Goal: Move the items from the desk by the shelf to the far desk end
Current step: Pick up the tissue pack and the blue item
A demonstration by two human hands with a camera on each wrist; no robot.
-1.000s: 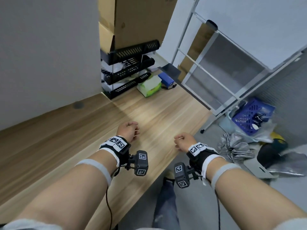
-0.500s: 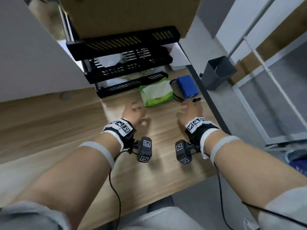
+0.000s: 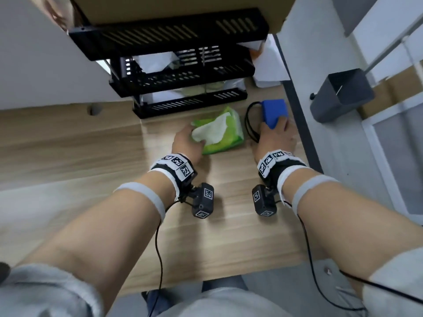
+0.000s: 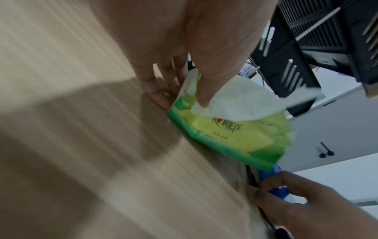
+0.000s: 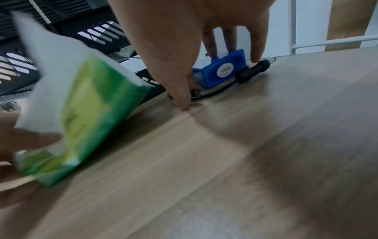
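Observation:
A green tissue pack [image 3: 225, 137] with a white tissue sticking out lies on the wooden desk [image 3: 206, 243] in front of the black shelf. My left hand [image 3: 194, 136] pinches its near-left end, thumb on top [image 4: 201, 95] and fingers at the edge; that end looks tilted up in the right wrist view [image 5: 88, 113]. To the right sits a blue box [image 3: 273, 109] with a black cable [image 3: 248, 124]. My right hand [image 3: 274, 128] grips the box [image 5: 223, 71], fingers over its top and thumb down beside the cable.
A black three-tier shelf [image 3: 183, 104] stands right behind the items, with a cardboard box [image 3: 183, 5] on top. White papers [image 3: 267, 65] lie at its right. The desk's dark right edge [image 3: 297, 106] is next to the blue box; a dark bin [image 3: 341, 94] stands beyond it.
Both hands moved forward from the open desk to the items. The left hand took hold of the tissue pack and the right hand closed on the blue box.

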